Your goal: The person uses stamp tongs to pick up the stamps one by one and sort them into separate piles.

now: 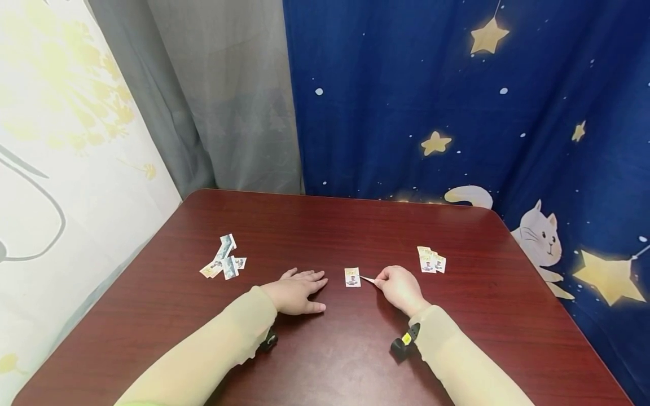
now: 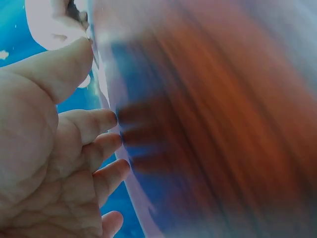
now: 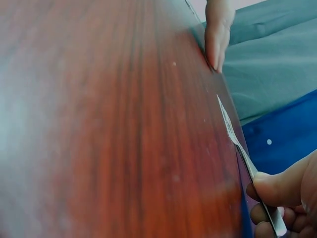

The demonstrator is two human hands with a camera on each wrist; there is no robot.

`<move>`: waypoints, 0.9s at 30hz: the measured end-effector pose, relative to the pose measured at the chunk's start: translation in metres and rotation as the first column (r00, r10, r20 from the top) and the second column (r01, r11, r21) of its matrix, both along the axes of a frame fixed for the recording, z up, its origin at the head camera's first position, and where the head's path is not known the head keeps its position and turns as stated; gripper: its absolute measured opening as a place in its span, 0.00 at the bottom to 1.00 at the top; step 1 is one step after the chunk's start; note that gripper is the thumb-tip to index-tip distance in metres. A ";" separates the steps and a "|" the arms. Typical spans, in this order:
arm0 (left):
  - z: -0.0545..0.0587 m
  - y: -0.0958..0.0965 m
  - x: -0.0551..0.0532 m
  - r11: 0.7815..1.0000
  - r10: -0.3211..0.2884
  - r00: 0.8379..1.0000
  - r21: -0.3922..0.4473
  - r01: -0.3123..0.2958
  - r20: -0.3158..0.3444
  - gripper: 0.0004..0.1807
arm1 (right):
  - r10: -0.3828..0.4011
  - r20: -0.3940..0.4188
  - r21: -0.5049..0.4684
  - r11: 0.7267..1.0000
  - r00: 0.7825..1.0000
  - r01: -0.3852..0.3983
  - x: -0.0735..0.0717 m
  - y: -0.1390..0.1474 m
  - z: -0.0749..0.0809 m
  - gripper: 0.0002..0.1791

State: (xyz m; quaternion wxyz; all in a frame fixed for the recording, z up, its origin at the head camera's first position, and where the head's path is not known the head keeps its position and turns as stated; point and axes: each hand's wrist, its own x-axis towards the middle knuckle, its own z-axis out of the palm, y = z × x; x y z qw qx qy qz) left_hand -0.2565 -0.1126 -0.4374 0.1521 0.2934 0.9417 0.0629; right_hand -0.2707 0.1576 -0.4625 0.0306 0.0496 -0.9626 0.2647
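Observation:
My right hand (image 1: 401, 289) pinches a slim, pale, pointed tool that looks like tweezers (image 3: 247, 161) between thumb and fingers. Its tip meets the right edge of a small picture card (image 1: 352, 277) near the table's middle; whether the tip grips the card cannot be made out. In the right wrist view the card (image 3: 226, 121) appears almost edge-on at the tool's end. My left hand (image 1: 297, 291) lies to the left of the card, palm down, fingers spread and holding nothing. Seen from the left wrist, the left hand's fingertips (image 2: 111, 119) touch the tabletop.
On the left of the reddish-brown table (image 1: 325, 231) lies a loose, overlapping group of small picture cards (image 1: 231, 267). Another overlapping group of cards (image 1: 427, 263) lies beyond my right hand. A blue starry curtain (image 1: 386, 101) and a grey one (image 1: 238, 113) hang behind the table.

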 end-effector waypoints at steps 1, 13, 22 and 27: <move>0.000 -0.005 0.000 1.000 0.008 1.000 0.001 -0.008 -0.003 0.38 | 0.001 -0.001 -0.001 1.000 1.000 -0.001 0.000 0.001 0.000 0.08; 0.000 -0.065 -0.001 0.993 0.118 0.992 0.006 -0.118 -0.038 0.38 | -0.024 0.027 -0.009 1.000 0.999 0.024 -0.003 0.016 0.002 0.07; 0.003 -0.102 -0.001 0.977 0.214 0.974 0.019 -0.214 -0.074 0.40 | -0.036 0.040 -0.002 0.999 0.999 0.036 -0.002 0.030 0.005 0.06; 0.006 -0.116 -0.002 0.961 0.277 0.956 0.006 -0.278 -0.099 0.41 | -0.042 0.034 0.007 0.999 0.999 0.041 -0.001 0.037 0.006 0.06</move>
